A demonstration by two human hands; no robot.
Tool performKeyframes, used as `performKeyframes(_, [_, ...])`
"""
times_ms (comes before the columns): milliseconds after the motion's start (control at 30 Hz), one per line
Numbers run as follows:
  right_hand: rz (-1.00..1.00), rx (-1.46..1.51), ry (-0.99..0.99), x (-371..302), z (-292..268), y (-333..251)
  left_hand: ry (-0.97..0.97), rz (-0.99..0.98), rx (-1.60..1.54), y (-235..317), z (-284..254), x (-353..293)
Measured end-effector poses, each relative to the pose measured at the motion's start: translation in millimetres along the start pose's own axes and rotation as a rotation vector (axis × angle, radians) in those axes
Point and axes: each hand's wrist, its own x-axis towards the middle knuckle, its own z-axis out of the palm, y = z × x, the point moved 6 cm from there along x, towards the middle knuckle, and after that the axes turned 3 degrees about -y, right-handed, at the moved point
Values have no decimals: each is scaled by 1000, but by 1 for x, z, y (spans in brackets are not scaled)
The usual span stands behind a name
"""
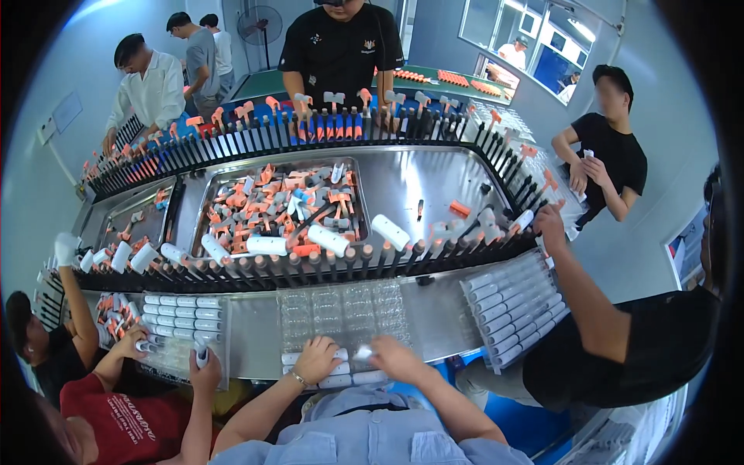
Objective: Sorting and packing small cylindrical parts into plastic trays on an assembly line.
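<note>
On the steel bench before me lies a clear plastic blister tray with rows of moulded pockets. White rounded tubular parts lie at its near edge. My left hand rests over these parts, fingers stretched forward and touching them; white ends show on both sides of it. Just to its right, my right hand has its fingers closed on a small white piece, blurred and too small to name.
A rack of black upright pegs, several capped with white shells, rings a steel tray of orange and grey parts. Filled trays stand left and right. Co-workers' arms reach in on both sides.
</note>
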Motion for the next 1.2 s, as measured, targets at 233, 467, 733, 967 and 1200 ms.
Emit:
performKeyframes(233, [439, -363, 786, 32, -233, 29, 195, -303, -370, -29, -4, -17])
performKeyframes(467, [625, -679, 413, 118, -210, 82, 260, -339, -361, -34, 4, -10])
performKeyframes(733, [244, -132, 516, 68, -152, 4, 383, -253, -204, -30, -9, -5])
performKeyframes(967, [244, -127, -102, -69, -33, 23, 332, -356, -231, -27, 2, 10])
performKeyframes(1200, [222, -110, -128, -72, -22, 37, 341, -354, -195, -26, 12, 19])
